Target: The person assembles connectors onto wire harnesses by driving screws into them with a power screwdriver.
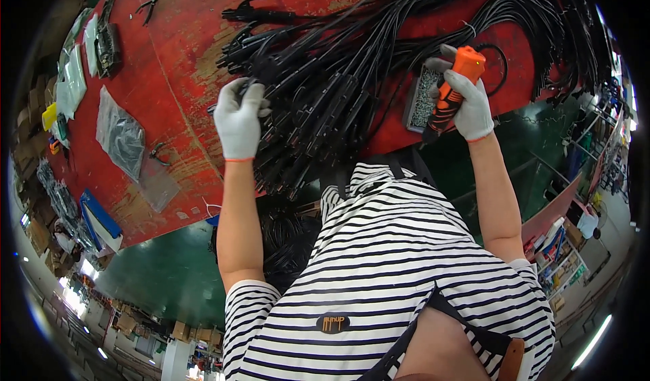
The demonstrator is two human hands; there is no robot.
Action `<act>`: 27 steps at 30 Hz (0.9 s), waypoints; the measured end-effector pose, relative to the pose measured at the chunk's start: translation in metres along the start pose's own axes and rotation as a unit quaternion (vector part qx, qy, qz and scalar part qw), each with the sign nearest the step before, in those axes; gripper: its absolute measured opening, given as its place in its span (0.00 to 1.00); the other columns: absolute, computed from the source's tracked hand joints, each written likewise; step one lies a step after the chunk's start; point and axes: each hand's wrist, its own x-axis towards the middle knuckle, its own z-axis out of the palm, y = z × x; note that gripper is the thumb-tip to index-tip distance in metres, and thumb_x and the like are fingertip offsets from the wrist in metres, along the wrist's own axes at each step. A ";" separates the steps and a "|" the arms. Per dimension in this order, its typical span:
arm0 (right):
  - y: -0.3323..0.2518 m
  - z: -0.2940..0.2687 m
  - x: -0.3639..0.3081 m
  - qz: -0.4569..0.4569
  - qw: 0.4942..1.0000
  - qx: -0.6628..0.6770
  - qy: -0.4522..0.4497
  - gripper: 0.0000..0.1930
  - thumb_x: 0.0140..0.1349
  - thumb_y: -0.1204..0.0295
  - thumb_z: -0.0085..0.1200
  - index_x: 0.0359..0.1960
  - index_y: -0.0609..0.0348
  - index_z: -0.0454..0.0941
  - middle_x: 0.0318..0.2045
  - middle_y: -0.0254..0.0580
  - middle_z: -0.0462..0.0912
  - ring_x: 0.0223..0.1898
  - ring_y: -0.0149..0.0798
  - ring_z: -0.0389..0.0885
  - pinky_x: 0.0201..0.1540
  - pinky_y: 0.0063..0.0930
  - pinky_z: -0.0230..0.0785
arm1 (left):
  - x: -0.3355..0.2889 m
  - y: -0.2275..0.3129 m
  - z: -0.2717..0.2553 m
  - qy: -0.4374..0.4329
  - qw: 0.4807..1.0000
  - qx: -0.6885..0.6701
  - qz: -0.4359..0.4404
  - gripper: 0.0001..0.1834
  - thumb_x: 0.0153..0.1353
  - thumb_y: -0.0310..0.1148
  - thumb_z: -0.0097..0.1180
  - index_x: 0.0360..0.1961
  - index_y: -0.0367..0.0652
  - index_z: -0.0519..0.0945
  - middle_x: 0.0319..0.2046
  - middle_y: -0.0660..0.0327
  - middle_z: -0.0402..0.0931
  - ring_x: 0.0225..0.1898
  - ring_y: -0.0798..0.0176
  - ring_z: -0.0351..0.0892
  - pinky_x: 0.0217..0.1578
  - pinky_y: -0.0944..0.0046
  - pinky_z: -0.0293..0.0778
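My right hand [472,103], in a white glove, grips an orange and black power screwdriver [467,62], its tip slanting down to the left. Just left of the tool sits a grey tray [406,117] full of small silver screws [425,96]. The white-gloved left hand [238,129] is closed round a small black part [248,83]; its exact kind is partly hidden by the fingers. Beside that hand lies a large heap of black cables [379,49] with long black plastic ends [338,103], spread over the red table.
The worn red table [189,49] carries pliers [147,8] at the far left, a clear plastic bag [120,134] and a black box of parts [107,49]. A blue folder-like item [98,215] lies at the left edge. Dark bundles [288,242] sit below the table edge.
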 end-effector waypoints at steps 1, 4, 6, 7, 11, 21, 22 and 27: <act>0.001 -0.010 -0.003 0.010 0.999 -0.011 0.035 0.28 0.69 0.71 0.60 0.70 0.57 0.69 0.51 0.47 0.87 0.35 0.35 0.87 0.38 0.28 0.81 | 0.013 -0.010 -0.016 0.006 0.999 0.037 -0.012 0.18 0.70 0.33 0.66 0.54 0.31 0.80 0.36 0.58 0.84 0.30 0.70 0.83 0.32 0.68 0.83; 0.009 -0.044 -0.006 0.004 0.996 -0.019 0.092 0.26 0.70 0.69 0.61 0.68 0.56 0.71 0.46 0.45 0.88 0.34 0.34 0.87 0.37 0.30 0.82 | 0.045 -0.043 -0.043 0.026 0.997 0.041 -0.059 0.20 0.71 0.36 0.66 0.56 0.31 0.81 0.37 0.57 0.85 0.28 0.68 0.83 0.29 0.67 0.82; 0.010 -0.064 -0.006 -0.007 0.981 -0.026 0.190 0.20 0.70 0.65 0.63 0.59 0.56 0.75 0.39 0.42 0.87 0.33 0.37 0.87 0.36 0.35 0.83 | 0.048 -0.057 -0.050 0.041 0.997 0.046 -0.056 0.20 0.71 0.37 0.65 0.56 0.32 0.82 0.38 0.57 0.85 0.28 0.68 0.83 0.29 0.67 0.82; 0.014 -0.083 -0.005 -0.014 0.981 -0.025 0.194 0.20 0.70 0.65 0.63 0.59 0.56 0.75 0.39 0.42 0.87 0.33 0.37 0.87 0.36 0.35 0.83 | 0.049 -0.063 -0.051 0.082 0.995 0.040 -0.037 0.20 0.71 0.37 0.64 0.56 0.33 0.82 0.39 0.57 0.85 0.29 0.68 0.83 0.29 0.66 0.82; 0.018 -0.151 -0.001 0.089 0.951 0.174 0.240 0.13 0.66 0.64 0.66 0.44 0.55 0.76 0.33 0.40 0.83 0.33 0.44 0.85 0.38 0.42 0.83 | 0.022 -0.054 -0.058 0.160 0.985 0.066 0.005 0.19 0.73 0.37 0.61 0.58 0.34 0.82 0.42 0.58 0.85 0.31 0.67 0.83 0.29 0.67 0.81; 0.085 -0.283 0.067 0.148 0.933 0.105 0.311 0.28 0.66 0.62 0.68 0.58 0.52 0.63 0.39 0.50 0.75 0.27 0.49 0.82 0.27 0.46 0.79 | -0.123 -0.092 -0.083 0.236 0.970 0.054 0.032 0.20 0.75 0.39 0.59 0.59 0.35 0.79 0.37 0.60 0.82 0.30 0.68 0.80 0.32 0.67 0.81; 0.094 -0.291 0.079 0.159 0.930 0.075 0.323 0.28 0.66 0.58 0.70 0.58 0.51 0.65 0.37 0.48 0.76 0.31 0.47 0.82 0.31 0.45 0.81 | -0.143 -0.103 -0.085 0.249 0.966 0.062 0.016 0.20 0.75 0.39 0.59 0.59 0.35 0.79 0.38 0.59 0.82 0.31 0.68 0.80 0.32 0.67 0.81; 0.105 -0.289 0.094 0.117 0.936 0.072 0.324 0.31 0.64 0.63 0.71 0.61 0.46 0.62 0.34 0.47 0.75 0.22 0.47 0.79 0.22 0.44 0.76 | -0.237 -0.120 -0.061 0.295 0.953 0.060 -0.037 0.20 0.76 0.40 0.59 0.58 0.35 0.79 0.38 0.60 0.81 0.31 0.69 0.80 0.29 0.67 0.80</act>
